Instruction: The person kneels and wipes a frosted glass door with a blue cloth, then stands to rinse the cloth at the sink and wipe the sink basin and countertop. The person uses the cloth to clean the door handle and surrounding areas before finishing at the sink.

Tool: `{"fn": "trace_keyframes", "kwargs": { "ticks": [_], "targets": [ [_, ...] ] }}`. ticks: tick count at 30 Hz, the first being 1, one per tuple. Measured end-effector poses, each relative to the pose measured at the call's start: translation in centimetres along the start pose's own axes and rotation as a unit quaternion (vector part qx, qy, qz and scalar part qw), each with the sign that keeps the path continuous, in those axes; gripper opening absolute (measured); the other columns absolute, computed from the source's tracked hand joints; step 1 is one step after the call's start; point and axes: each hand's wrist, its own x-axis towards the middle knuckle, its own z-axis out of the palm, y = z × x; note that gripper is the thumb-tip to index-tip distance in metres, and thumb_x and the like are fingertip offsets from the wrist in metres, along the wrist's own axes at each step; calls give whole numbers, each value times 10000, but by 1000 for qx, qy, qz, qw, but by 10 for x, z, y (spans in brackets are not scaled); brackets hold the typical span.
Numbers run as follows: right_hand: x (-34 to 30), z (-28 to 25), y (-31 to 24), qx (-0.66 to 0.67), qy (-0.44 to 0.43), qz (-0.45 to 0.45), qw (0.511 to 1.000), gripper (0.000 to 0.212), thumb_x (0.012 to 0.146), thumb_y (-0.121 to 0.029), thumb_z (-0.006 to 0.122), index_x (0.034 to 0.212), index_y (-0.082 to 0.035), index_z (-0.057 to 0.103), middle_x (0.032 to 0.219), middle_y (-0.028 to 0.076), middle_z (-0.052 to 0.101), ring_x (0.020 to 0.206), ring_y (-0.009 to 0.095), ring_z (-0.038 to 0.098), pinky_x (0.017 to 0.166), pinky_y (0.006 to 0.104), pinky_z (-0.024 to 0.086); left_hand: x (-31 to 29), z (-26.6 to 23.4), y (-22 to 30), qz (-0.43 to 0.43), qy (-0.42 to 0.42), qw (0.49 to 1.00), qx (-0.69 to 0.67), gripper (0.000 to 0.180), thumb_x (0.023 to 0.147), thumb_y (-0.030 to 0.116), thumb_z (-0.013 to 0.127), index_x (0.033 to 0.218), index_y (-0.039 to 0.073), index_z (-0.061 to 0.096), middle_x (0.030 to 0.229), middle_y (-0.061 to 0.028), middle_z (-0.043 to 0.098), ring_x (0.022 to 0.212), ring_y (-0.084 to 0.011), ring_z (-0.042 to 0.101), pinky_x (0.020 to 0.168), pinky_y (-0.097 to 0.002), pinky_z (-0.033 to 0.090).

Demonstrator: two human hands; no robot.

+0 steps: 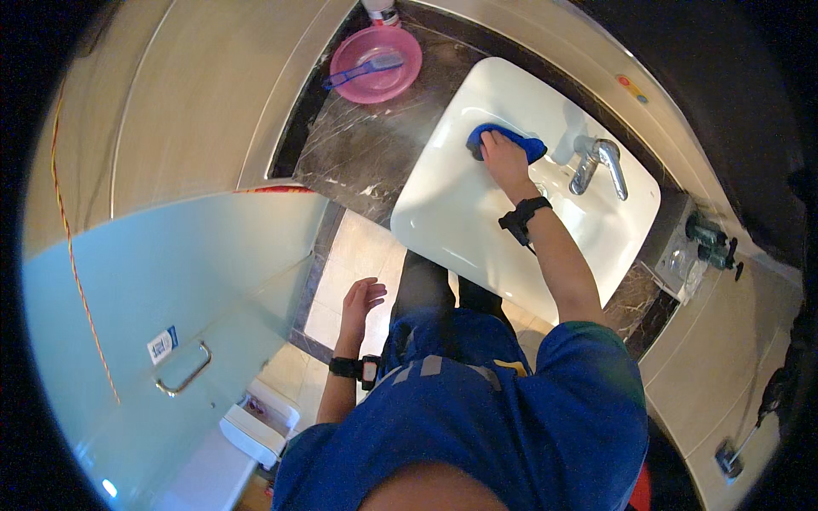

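My right hand (504, 158) reaches into a white washbasin (436, 198) and is closed on a blue cloth (532, 146). The cloth rests against the basin's inner surface on the far side, left of the chrome faucet (607, 163). My palm and part of the cloth hide each other, so its full shape does not show. At my left side, my left hand (363, 298) hangs open above the floor, fingers loosely stretched, touching nothing. Both wrists wear black straps.
Left of the basin, a pink bowl (356, 56) holding a blue brush (366, 68) stands on the dark marble counter (351, 162). A white container (383, 12) is behind it. Green bottles (712, 243) stand at the right. A frosted glass door (239, 281) with a metal handle (185, 372) fills the left.
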Motion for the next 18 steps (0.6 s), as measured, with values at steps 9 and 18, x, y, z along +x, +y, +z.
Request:
{"fn": "trace_keyframes", "kwargs": {
  "ticks": [9,18],
  "targets": [
    [-156,-73,138,-128,-177,328,919,343,894,-410,500,887,-140,711,857,131,693,792,315,673,697,449,534,-13,-18,-6,-21,20,999,-20,392,973,347,447,1160,19,551,1020,-129,650,964,-230,632,843,-350,499],
    [-189,-63,143,-56,-210,382,898,567,831,-558,579,726,-9,672,670,155,661,656,297,665,628,406,533,-26,-13,-12,2,-3,1000,-1,399,986,340,423,1158,1,544,1006,-133,648,948,-225,630,820,-332,504]
  ]
}}
